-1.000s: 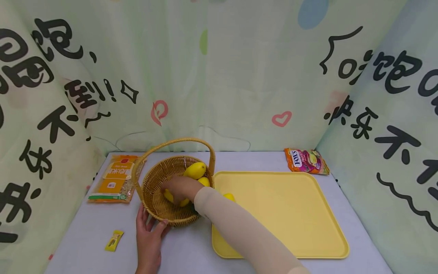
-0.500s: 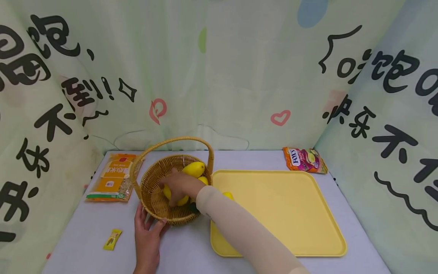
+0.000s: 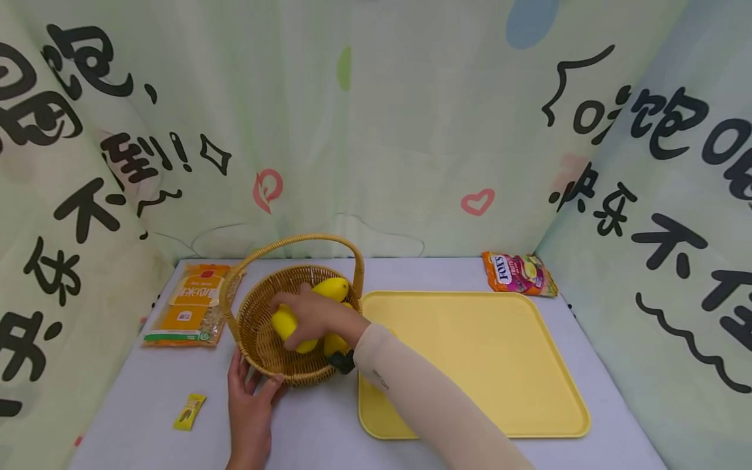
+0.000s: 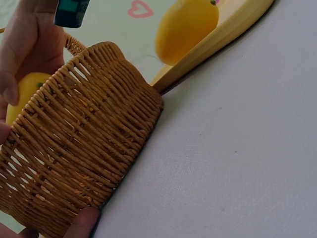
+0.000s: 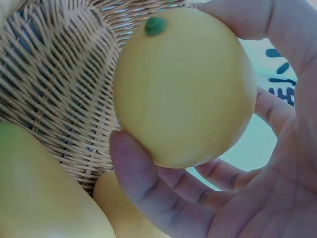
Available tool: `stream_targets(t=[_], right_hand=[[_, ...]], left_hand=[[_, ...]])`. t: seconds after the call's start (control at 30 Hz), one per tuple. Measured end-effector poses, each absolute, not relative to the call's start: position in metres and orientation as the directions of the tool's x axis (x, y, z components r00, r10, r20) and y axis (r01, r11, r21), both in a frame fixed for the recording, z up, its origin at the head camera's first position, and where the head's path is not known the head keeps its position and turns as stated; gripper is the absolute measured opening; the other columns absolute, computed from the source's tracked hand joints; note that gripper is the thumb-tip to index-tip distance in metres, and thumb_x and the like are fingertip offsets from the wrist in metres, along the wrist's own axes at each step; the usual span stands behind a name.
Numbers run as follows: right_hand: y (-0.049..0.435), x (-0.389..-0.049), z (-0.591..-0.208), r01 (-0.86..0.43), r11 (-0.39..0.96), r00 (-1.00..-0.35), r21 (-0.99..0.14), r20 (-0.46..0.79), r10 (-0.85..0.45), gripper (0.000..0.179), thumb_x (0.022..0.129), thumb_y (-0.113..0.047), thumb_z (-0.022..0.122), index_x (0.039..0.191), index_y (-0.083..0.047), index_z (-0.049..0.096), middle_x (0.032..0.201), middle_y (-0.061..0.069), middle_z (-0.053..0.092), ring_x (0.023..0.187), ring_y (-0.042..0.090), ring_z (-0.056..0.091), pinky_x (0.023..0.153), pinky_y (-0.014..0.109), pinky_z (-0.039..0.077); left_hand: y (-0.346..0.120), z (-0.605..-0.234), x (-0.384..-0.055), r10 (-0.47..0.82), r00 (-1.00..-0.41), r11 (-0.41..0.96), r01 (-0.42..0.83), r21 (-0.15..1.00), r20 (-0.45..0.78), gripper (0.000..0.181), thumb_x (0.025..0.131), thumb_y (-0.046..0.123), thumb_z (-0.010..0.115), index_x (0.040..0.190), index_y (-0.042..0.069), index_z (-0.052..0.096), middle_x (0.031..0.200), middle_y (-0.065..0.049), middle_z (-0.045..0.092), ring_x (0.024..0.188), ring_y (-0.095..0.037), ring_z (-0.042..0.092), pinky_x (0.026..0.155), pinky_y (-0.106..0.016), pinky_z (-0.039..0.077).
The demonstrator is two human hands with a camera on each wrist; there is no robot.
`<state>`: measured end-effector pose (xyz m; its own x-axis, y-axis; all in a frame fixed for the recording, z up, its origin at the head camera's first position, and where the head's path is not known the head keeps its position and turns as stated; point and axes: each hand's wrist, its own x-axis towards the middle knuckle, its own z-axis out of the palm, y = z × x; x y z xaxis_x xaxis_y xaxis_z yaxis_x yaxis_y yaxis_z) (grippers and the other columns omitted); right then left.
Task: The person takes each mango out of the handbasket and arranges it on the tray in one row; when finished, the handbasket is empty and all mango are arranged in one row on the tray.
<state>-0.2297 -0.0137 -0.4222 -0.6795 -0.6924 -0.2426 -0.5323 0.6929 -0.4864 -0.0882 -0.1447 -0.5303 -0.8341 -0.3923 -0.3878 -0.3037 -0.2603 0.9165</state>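
In the head view my right hand point(image 3: 322, 314) reaches over the wicker basket point(image 3: 258, 344) and grips a yellow mango point(image 3: 286, 324) within its rim. The right wrist view shows thumb and fingers curled round this mango point(image 5: 183, 89), its green stem end facing up. More mangoes lie in the basket, one at the back point(image 3: 332, 289) and another below my wrist point(image 3: 335, 344). My left hand point(image 3: 249, 405) holds the basket's near side, thumb at the rim and fingers against the weave. Beyond the basket, the left wrist view shows a mango point(image 4: 188, 30) on the yellow tray point(image 4: 237, 25).
The wide yellow tray point(image 3: 482, 365) lies right of the basket, partly under my right sleeve point(image 3: 423, 391). An orange grain packet point(image 3: 190, 307) lies at the left and a small yellow sachet point(image 3: 190, 411) nearer me. A Fox's candy bag point(image 3: 519, 274) lies at the back right.
My right hand has taken a new hold on the mango in the basket and drawn slightly to the right, showing more of the fruit. My left hand keeps its hold on the basket.
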Motion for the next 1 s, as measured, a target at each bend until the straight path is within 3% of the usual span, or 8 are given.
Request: stream_targets(t=[0.27, 0.5, 0.73, 1.0], right_hand=[[0.001, -0.227, -0.422, -0.529, 0.604, -0.653, -0.597, -0.169, -0.739, 0.067, 0.080, -0.027, 0.085, 0.139, -0.033, 0.055, 0.122, 0.007, 0.053, 0.104, 0.019, 0.051, 0.069, 0.022, 0.054], [0.025, -0.218, -0.416, -0.446, 0.497, -0.645, -0.744, -0.118, -0.755, 0.065, 0.079, -0.023, 0.082, 0.139, -0.034, 0.057, 0.129, 0.002, 0.056, 0.108, 0.018, 0.051, 0.077, 0.026, 0.054], [0.047, -0.206, -0.416, -0.437, 0.442, -0.657, -0.783, -0.057, -0.751, 0.066, 0.079, -0.021, 0.080, 0.140, -0.030, 0.055, 0.132, 0.003, 0.054, 0.109, 0.019, 0.051, 0.077, 0.026, 0.056], [0.067, -0.192, -0.418, -0.433, 0.378, -0.673, -0.819, 0.014, -0.740, 0.069, 0.076, -0.019, 0.078, 0.142, -0.021, 0.055, 0.143, 0.003, 0.053, 0.118, 0.018, 0.051, 0.096, 0.029, 0.053]], left_hand=[[-0.145, -0.530, -0.088, -0.398, -0.834, -0.258, -0.297, 0.919, -0.382, 0.107, 0.098, 0.001, 0.065, 0.168, 0.049, 0.000, 0.180, 0.000, 0.000, 0.162, -0.034, 0.022, 0.113, -0.047, 0.054], [-0.145, -0.533, -0.089, -0.403, -0.834, -0.245, -0.297, 0.923, -0.375, 0.108, 0.097, 0.002, 0.066, 0.167, 0.051, -0.001, 0.180, 0.001, 0.000, 0.162, -0.034, 0.021, 0.113, -0.044, 0.053], [-0.144, -0.534, -0.089, -0.419, -0.835, -0.238, -0.279, 0.930, -0.357, 0.108, 0.097, 0.002, 0.067, 0.168, 0.049, 0.001, 0.180, -0.001, 0.002, 0.162, -0.035, 0.022, 0.110, -0.042, 0.056], [-0.143, -0.533, -0.088, -0.411, -0.836, -0.238, -0.287, 0.928, -0.364, 0.108, 0.097, 0.002, 0.066, 0.167, 0.051, 0.000, 0.180, 0.001, 0.000, 0.163, -0.035, 0.020, 0.112, -0.044, 0.054]])
